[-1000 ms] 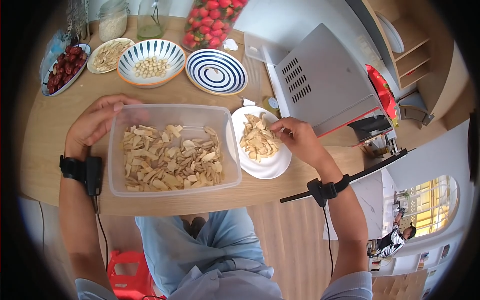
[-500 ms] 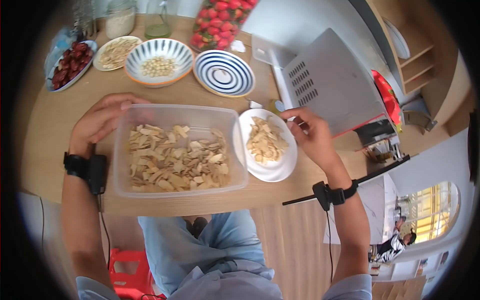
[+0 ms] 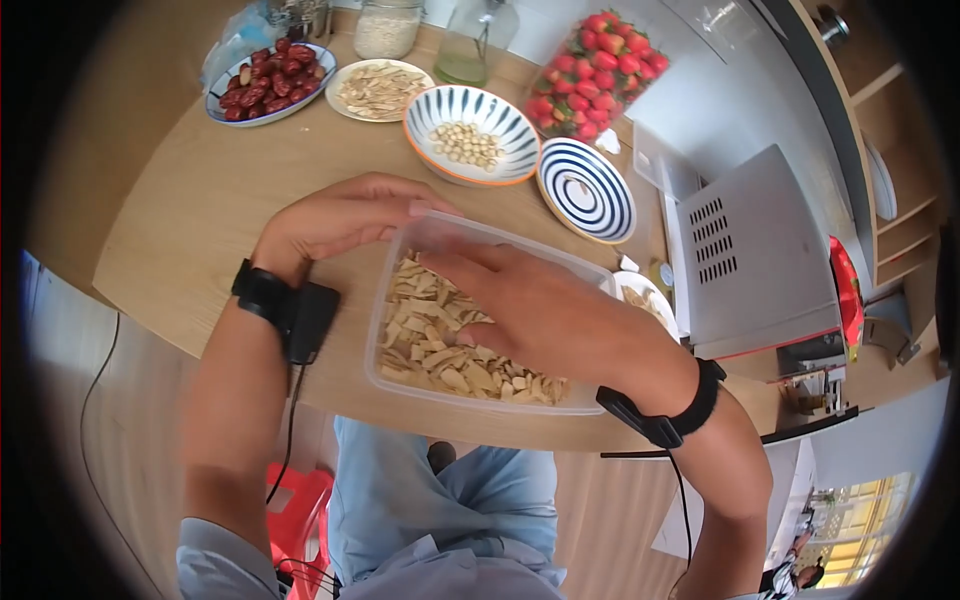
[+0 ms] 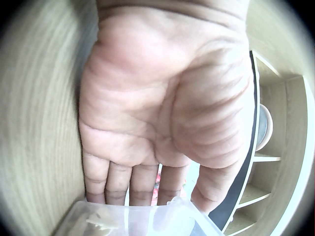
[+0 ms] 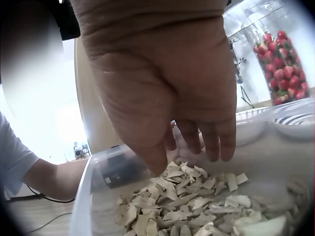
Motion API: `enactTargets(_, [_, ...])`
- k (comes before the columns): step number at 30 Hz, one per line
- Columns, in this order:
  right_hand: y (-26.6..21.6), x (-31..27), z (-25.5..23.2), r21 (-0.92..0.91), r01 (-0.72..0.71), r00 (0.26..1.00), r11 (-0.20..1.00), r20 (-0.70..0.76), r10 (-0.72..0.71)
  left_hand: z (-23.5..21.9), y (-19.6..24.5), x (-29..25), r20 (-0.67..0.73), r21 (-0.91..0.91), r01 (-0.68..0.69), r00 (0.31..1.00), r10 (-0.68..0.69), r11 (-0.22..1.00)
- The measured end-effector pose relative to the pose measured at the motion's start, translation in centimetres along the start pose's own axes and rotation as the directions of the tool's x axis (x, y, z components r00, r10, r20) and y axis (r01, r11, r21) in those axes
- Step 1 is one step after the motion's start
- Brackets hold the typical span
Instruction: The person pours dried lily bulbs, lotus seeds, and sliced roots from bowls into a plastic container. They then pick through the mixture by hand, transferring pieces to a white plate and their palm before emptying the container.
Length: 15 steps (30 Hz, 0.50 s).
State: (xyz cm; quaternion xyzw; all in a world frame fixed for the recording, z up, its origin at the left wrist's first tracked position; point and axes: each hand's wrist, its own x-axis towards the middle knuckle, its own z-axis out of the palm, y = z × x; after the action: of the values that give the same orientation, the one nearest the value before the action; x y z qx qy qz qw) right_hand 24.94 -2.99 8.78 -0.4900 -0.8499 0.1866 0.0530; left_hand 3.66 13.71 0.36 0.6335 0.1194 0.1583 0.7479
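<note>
A clear plastic box (image 3: 374, 345) holding many pale dried slices (image 3: 425, 345) stands near the table's front edge. My left hand (image 3: 340, 220) is at its far left corner; in the left wrist view, straight fingers (image 4: 142, 182) rest behind the wall. Reaching over the box's right side, my right hand (image 3: 550, 310) points its fingers down above the slices, thumb apart. Nothing shows between those fingers (image 5: 211, 142) in the right wrist view. Partly behind this hand and the box, a white plate (image 3: 668, 308) carries more slices.
Along the back are a dish of dried red dates (image 3: 270, 85), a plate of pale strips (image 3: 380, 90), a bowl of round pale seeds (image 3: 470, 145) and a blue-ringed plate (image 3: 590, 200). A strawberry-filled container (image 3: 595, 80) and a grey appliance (image 3: 765, 260) stand to the right.
My right hand has moved left from the white plate to above the slices in the box. My left hand stays at the box's corner. The head view has turned, shifting the scene right.
</note>
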Motion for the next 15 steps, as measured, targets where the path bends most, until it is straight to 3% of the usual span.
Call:
enactTargets(4, [-1.3,2.2,1.1,-0.074,-0.002,1.000,0.997,0.011,0.003,0.0,-0.3,0.1,0.017,-0.016,-0.015,1.000,0.015,1.000])
enactTargets(7, [-1.8,3.4,1.7,-0.090,-0.089,0.994,0.992,0.048,0.094,-0.3,-1.1,0.5,0.062,-0.068,-0.051,0.997,0.055,0.996])
enactTargets(10, [-1.6,4.4,3.5,-0.252,-0.060,0.998,0.966,-0.036,0.053,-0.7,-1.5,0.8,0.088,-0.102,-0.057,0.994,0.066,0.993])
enactTargets(15, [-2.5,3.8,2.3,-0.226,-0.133,0.990,0.965,0.023,0.142,-1.0,-1.9,1.0,0.089,-0.080,-0.059,0.994,0.066,0.995])
